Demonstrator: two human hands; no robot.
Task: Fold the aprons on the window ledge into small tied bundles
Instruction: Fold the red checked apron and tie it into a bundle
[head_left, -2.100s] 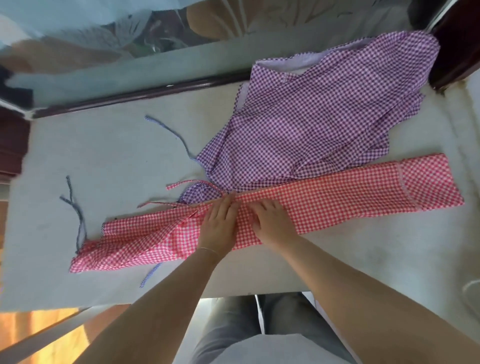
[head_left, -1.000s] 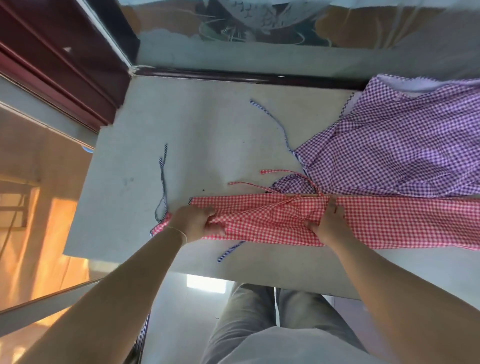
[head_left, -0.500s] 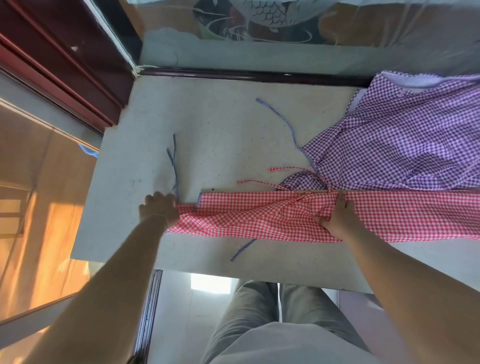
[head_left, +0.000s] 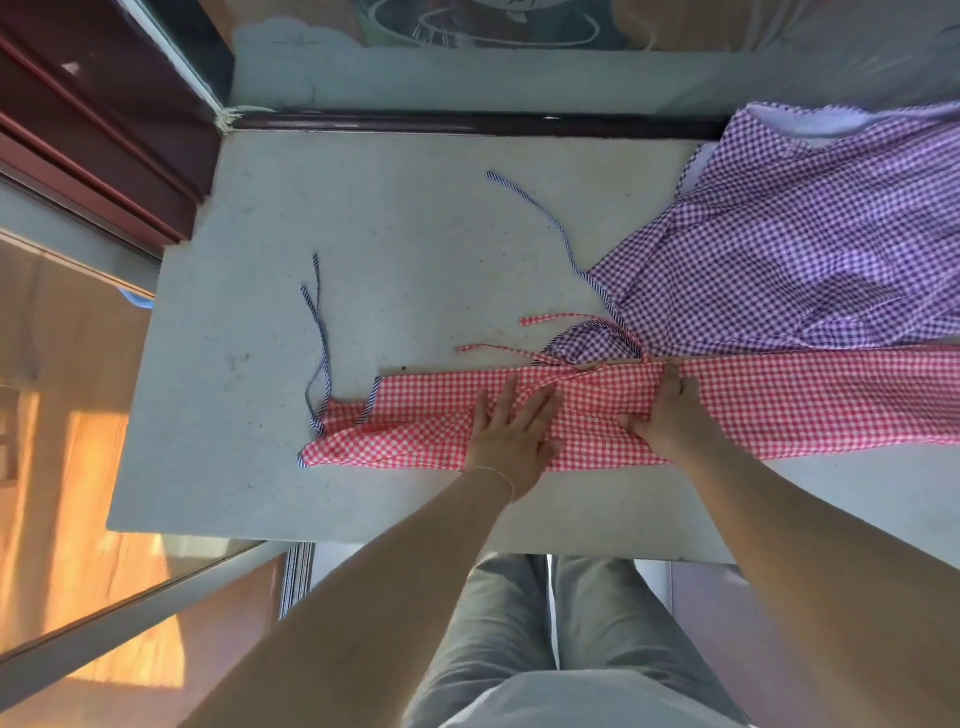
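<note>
A long folded strip of red-checked apron cloth (head_left: 779, 410) is laid along the near edge of the grey stone window ledge (head_left: 415, 234), pressed flat by the left hand (head_left: 511, 431) with fingers straight and spread. It is also held by the right hand (head_left: 670, 410), whose fingers lie flat with the thumb against a fold. The crumpled purple-checked apron (head_left: 789, 249) fills the far right corner, while bare ledge is left toward the left edge.

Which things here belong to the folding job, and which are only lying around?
Part of the job:
- red checked apron, in a long strip, under both hands
- purple checked apron, unfolded, waiting
- left hand, flat on the red apron
- right hand, on the red apron

Just there:
- window ledge
- dark window frame
</note>
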